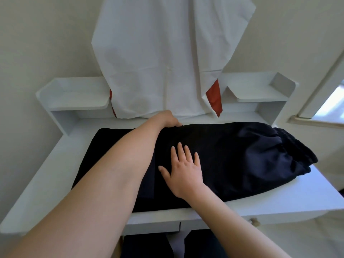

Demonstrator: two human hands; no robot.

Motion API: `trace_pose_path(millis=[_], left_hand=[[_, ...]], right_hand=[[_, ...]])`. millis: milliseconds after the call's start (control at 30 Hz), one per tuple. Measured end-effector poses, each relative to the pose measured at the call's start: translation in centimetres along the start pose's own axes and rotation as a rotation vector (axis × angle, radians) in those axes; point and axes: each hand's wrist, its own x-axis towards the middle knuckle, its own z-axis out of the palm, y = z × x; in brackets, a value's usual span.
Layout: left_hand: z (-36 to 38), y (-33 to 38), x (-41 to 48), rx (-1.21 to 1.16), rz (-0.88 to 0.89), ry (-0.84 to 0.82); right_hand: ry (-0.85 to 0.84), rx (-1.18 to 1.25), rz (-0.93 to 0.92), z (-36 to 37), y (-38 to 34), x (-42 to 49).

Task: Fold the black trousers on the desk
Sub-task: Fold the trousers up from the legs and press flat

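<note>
The black trousers (232, 155) lie lengthwise across the white desk (297, 192), with the gathered waistband at the right end and the legs running left. My left hand (168, 119) reaches over to the far edge of the cloth and its fingers curl over that edge. My right hand (184, 170) lies flat on the middle of the trousers, fingers spread, palm down. My left forearm hides part of the left half of the cloth.
A white sheet (167, 53) with red cloth (215, 97) showing beneath hangs on the wall behind the desk. Raised shelves stand at the back left (74, 94) and back right (260, 88). A drawer knob (254, 222) sits under the front edge. A window (331, 105) is at right.
</note>
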Motion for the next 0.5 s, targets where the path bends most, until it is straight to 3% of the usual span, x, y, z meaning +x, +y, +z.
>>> trace_pose_path(millis=[267, 500], left_hand=[[1.7, -0.9, 1.0, -0.513, -0.044, 0.197], [3.9, -1.1, 0.9, -0.64, -0.138, 0.445]], right_hand=[[0.015, -0.044, 0.015, -0.7, 4.2, 1.1], [0.052, -0.063, 0.015, 0.1, 4.2, -0.3]])
